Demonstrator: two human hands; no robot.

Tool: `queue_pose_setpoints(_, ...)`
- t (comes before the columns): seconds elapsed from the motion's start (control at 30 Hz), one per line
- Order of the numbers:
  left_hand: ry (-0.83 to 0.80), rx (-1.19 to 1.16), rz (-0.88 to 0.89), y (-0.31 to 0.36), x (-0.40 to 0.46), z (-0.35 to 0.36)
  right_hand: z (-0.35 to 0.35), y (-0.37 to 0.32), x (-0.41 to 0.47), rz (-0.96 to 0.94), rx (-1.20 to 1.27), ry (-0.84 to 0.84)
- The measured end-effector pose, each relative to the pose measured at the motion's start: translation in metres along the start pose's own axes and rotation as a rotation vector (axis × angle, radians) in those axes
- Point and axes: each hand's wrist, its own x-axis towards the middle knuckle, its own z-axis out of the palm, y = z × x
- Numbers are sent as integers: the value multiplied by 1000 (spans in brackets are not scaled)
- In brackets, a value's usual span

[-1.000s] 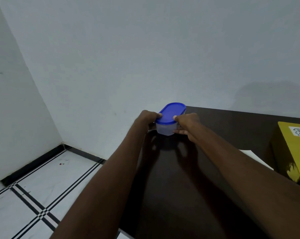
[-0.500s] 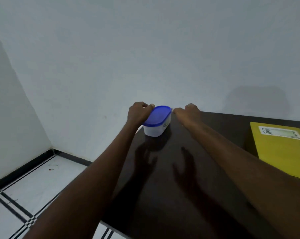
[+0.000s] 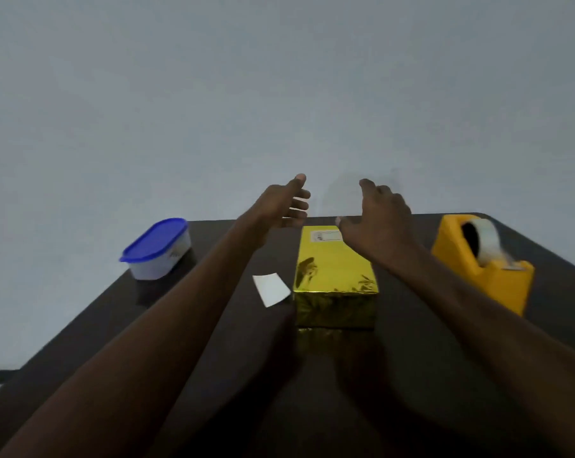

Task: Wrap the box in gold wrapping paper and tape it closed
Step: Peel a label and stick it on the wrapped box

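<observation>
Hands first: our left hand (image 3: 281,206) and right hand (image 3: 377,214) both hover above the far end of the box (image 3: 335,276), fingers spread and loose, holding nothing. The box sits in the middle of the dark table (image 3: 428,375), already covered in shiny gold paper (image 3: 337,309), with a pale label (image 3: 325,235) on its far top face. Its long axis runs straight away from us, so the near short end faces our chest while the far end lies just under and between our two palms. Each hand is set to one side of that axis, left to the left flank, right to the right flank; the right hand looks a little nearer the box top, its thumb over the label corner, though we cannot tell if it touches. A small white slip (image 3: 271,289) lies just beside the box on the left. The yellow tape dispenser (image 3: 481,262) stands well apart on the right, closer to our right arm, and a tub with a blue lid (image 3: 157,247) stands well apart on the left. We judge the wrapping looks nearly or fully done, and the next move likely means lowering both hands onto the flanks.
</observation>
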Motion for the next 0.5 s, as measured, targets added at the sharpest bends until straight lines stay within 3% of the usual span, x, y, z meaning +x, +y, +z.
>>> queue_pose_setpoints(0.1,-199,-124,-97,18,7,80,-34,64,-23,112,-101,98)
queue_pose_setpoints(0.23,-338,-185,-251,29,9,156,-49,123,-51,212,-139,183)
queue_pose_setpoints(0.5,-421,-253,-460,11,15,237,-45,178,-82,470,209,83)
